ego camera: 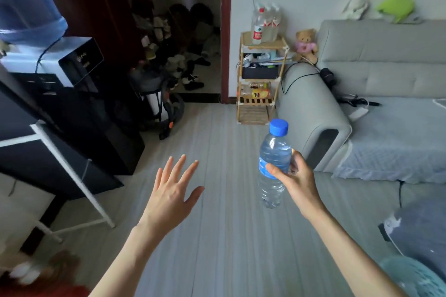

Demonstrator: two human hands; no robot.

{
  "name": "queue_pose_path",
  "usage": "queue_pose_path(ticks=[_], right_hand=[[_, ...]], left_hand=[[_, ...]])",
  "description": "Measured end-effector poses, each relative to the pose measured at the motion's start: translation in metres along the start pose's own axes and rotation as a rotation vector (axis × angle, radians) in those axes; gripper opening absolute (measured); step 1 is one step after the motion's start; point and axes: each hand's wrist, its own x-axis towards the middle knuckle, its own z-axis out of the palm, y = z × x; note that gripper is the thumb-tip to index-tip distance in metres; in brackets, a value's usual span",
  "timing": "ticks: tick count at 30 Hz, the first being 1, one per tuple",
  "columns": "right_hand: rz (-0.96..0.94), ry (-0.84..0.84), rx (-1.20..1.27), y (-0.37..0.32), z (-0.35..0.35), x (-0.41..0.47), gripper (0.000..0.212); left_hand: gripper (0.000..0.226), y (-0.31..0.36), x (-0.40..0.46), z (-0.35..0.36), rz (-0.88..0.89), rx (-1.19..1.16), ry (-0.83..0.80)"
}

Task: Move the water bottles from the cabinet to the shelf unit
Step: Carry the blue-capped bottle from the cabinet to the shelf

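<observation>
Right hand (295, 177) grips one water bottle (274, 164); three bottles (266, 24) top the shelf unit (261, 79).

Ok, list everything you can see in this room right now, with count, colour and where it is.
Water bottle: one, clear, blue cap, held upright mid-room.
Bottles on shelf unit: several, clear, red labels, top tier.
Shelf unit: one, light wood, against wall beside sofa.
Sofa: one, grey, right.
Teddy bear: one, tan with pink, on sofa arm.
Water dispenser: one, white and black, blue jug on top, left.
Shoes: many, dark, beyond the doorway.
Left hand: open, fingers spread, empty.
Right hand: grips the water bottle.
</observation>
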Motion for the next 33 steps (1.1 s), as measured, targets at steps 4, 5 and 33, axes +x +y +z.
queue_pose_path(ticks=[4, 5, 33], right_hand=[[0.014, -0.022, -0.011, 0.004, -0.002, 0.086, 0.044], [0.027, -0.03, -0.015, 0.007, -0.002, 0.107, 0.045], [0.07, 0.041, -0.09, 0.057, -0.049, 0.756, 0.04]], left_hand=[[0.062, -0.008, 0.086, 0.019, -0.023, -0.025, -0.038], [0.063, -0.01, 0.108, 0.026, -0.014, -0.02, -0.05], [0.095, -0.029, 0.781, 0.168, 0.044, -0.071, -0.136]])
